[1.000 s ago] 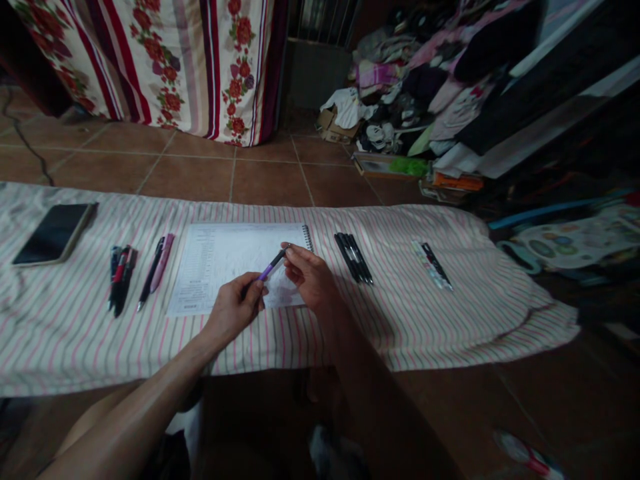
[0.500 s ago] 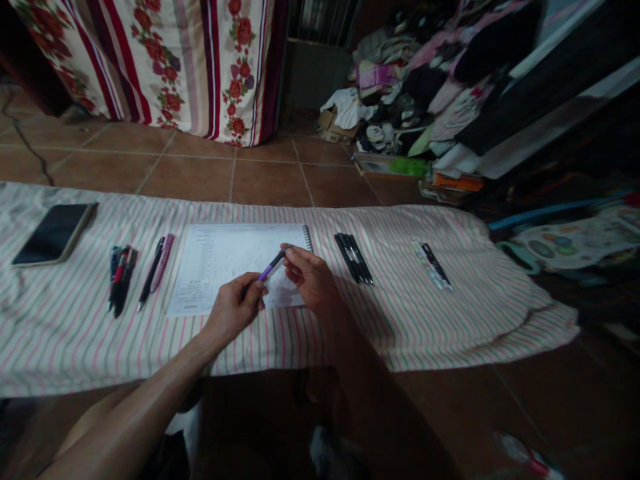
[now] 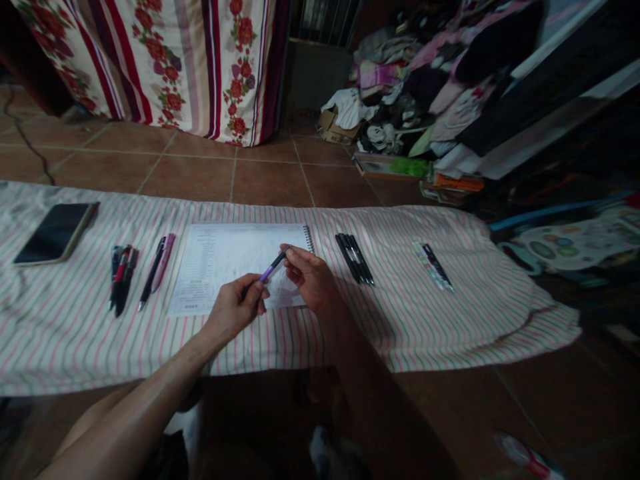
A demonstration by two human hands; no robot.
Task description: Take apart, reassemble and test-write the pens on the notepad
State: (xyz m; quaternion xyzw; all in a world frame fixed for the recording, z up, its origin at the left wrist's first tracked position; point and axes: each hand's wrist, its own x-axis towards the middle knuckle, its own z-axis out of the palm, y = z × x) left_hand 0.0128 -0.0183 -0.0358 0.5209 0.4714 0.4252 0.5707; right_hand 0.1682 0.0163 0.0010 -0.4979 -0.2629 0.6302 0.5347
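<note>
Slim purple-and-black pen (image 3: 273, 265) clamped between left hand (image 3: 235, 309) and right hand (image 3: 311, 279), over printed form (image 3: 225, 267).

No words can be read. The form (image 3: 235, 267) on the spiral pad carries ruled rows of tiny print and a small dark block of print at its lower edge, all too small to make out. The purple pen (image 3: 273, 266) and the card (image 3: 430, 265) show no legible marks either.
</note>
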